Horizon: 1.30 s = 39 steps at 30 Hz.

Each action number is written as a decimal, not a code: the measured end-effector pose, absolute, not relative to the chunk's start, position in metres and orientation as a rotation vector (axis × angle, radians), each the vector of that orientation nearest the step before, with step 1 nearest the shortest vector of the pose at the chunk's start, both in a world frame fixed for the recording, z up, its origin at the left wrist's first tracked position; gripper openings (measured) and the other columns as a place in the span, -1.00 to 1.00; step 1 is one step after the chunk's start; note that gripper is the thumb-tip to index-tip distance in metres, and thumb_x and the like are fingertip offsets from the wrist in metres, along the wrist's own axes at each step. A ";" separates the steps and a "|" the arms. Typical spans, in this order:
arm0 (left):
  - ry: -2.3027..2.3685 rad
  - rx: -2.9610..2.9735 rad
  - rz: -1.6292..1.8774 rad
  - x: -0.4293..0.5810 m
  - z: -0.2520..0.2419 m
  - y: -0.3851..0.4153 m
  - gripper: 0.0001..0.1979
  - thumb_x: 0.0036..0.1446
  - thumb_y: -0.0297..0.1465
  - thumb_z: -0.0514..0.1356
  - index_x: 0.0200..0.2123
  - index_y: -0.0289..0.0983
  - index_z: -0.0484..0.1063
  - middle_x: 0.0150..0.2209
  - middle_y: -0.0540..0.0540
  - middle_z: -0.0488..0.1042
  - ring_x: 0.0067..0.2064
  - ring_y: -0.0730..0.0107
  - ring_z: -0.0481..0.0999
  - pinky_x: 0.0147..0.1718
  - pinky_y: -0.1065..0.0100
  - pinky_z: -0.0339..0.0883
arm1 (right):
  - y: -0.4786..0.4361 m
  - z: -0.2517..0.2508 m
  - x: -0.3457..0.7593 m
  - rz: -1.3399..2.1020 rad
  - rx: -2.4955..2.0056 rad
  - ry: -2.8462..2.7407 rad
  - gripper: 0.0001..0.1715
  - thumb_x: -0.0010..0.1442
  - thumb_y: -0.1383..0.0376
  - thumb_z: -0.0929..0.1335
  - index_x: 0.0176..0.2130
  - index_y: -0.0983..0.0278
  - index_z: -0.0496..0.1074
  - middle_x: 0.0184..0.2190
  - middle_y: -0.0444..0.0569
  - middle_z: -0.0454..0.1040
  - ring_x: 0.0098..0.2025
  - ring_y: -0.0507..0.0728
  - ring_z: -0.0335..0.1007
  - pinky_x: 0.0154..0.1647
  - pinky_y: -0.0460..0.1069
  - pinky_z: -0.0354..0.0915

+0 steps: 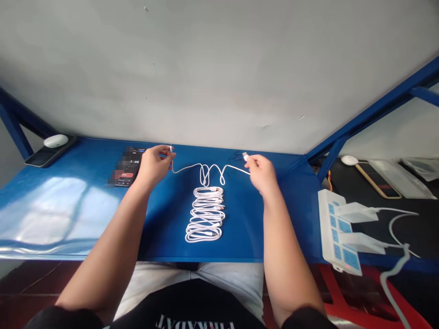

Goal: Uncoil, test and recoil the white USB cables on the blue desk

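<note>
A white charging cable (214,167) stretches loosely between my two hands, its slack middle lying in wavy loops on the blue table (240,228). My left hand (157,163) pinches one end, with a small white plug showing at the fingertips. At the other end, my right hand (262,171) is closed on the cable by its USB plug (245,156). Just below the loose loops, several coiled white cables (206,214) lie in a column toward the front edge, their plugs facing right.
A phone with a lit screen (128,168) lies left of my left hand. Farther left, a white mouse-shaped object (56,140) rests on a dark device. Black ties (236,157) lie near my right hand. At right hangs a white power strip (338,233) with two chargers.
</note>
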<state>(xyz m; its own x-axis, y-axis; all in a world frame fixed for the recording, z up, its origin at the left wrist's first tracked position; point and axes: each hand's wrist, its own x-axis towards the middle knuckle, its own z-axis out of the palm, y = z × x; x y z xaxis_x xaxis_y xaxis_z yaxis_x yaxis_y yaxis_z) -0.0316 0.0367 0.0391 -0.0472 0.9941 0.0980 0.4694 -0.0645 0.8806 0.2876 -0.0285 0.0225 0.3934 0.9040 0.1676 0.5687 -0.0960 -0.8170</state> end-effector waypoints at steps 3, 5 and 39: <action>1.635 1.587 1.154 -0.054 0.061 0.035 -0.69 0.08 -0.32 0.31 -0.13 -0.35 0.60 -0.31 -0.12 0.57 -0.37 0.31 0.61 -0.41 0.34 0.54 | -0.040 0.040 0.315 0.448 -1.678 -0.980 -0.70 0.19 0.14 0.37 -0.27 0.33 0.54 -0.41 -0.02 0.58 -0.53 0.02 0.34 -0.49 -0.07 0.27; 1.685 1.573 1.199 -0.072 0.077 0.032 -0.67 0.08 -0.33 0.32 -0.10 -0.37 0.60 -0.32 -0.12 0.57 -0.37 0.33 0.60 -0.38 0.32 0.56 | -0.051 0.052 0.332 0.408 -1.625 -0.849 -0.72 0.13 0.19 0.41 -0.25 0.36 0.56 -0.38 0.01 0.60 -0.53 0.01 0.38 -0.51 -0.09 0.33; 1.937 1.356 1.527 -0.174 0.133 -0.001 -0.54 0.51 -0.33 -0.12 -0.45 -0.42 -0.17 -0.13 -0.42 -0.57 -0.51 0.91 0.16 -0.49 0.12 -0.29 | -0.113 0.065 0.501 -0.063 -1.441 -0.245 -0.77 -0.10 0.62 0.35 -0.56 0.33 0.44 -0.57 0.00 0.47 -0.46 0.10 0.48 -0.45 0.00 0.49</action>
